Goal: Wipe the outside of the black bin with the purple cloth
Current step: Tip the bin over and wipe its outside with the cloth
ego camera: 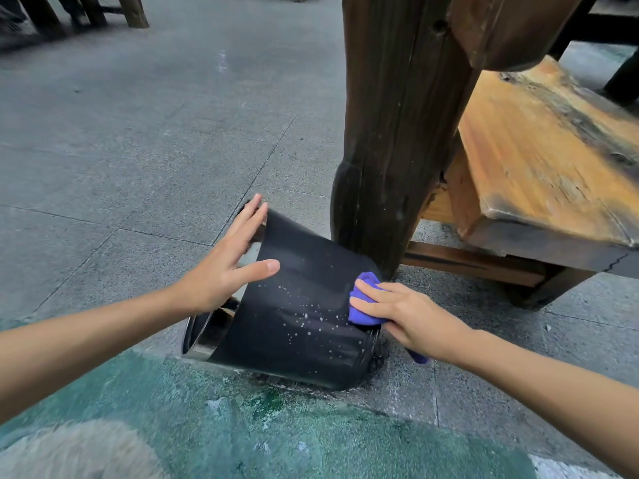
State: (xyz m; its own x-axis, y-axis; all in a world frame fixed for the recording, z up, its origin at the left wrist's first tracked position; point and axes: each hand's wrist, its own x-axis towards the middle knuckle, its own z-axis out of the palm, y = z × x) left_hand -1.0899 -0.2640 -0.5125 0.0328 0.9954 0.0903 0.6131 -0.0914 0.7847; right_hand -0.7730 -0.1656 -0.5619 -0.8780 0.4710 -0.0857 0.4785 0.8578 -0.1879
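The black bin (297,305) lies tilted on the stone floor, its metal-rimmed mouth facing left and its base toward the right. White droplets speckle its side. My left hand (228,264) rests flat on the bin near the mouth, fingers straight and spread. My right hand (397,312) presses the crumpled purple cloth (363,311) against the bin's side close to the base, fingers curled over it. A tail of the cloth sticks out below my wrist.
A thick dark wooden post (390,133) stands right behind the bin, touching or nearly touching it. A worn wooden bench (539,160) extends to the right. Grey paving stretches to the left and behind; a green-stained patch (242,420) of floor lies in front.
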